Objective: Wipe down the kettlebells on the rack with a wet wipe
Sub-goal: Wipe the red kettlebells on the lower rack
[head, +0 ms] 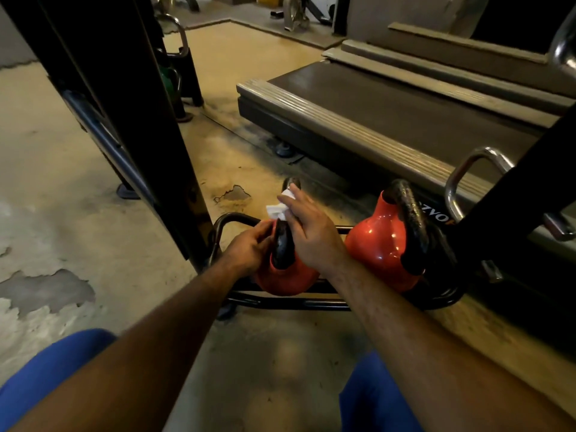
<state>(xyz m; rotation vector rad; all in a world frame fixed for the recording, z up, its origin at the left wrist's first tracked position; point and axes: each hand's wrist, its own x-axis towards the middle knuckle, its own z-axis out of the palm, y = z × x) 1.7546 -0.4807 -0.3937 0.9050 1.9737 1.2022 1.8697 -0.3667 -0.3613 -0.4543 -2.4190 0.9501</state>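
Head view: left hand (249, 249) grasping handle of near red kettlebell (285, 275) on low black rack (280, 302); right hand (311, 232) pressing white wet wipe (277, 210) along handle top. Step: handle wipe. Next, likely: red body, then second kettlebell (383, 244) just beside

A treadmill (389, 120) stands on the worn concrete floor (78, 229) beside a black upright post (131, 104).

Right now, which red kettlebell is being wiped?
The left kettlebell: both hands are on its handle, the right hand pressing the wipe. The other kettlebell sits untouched.
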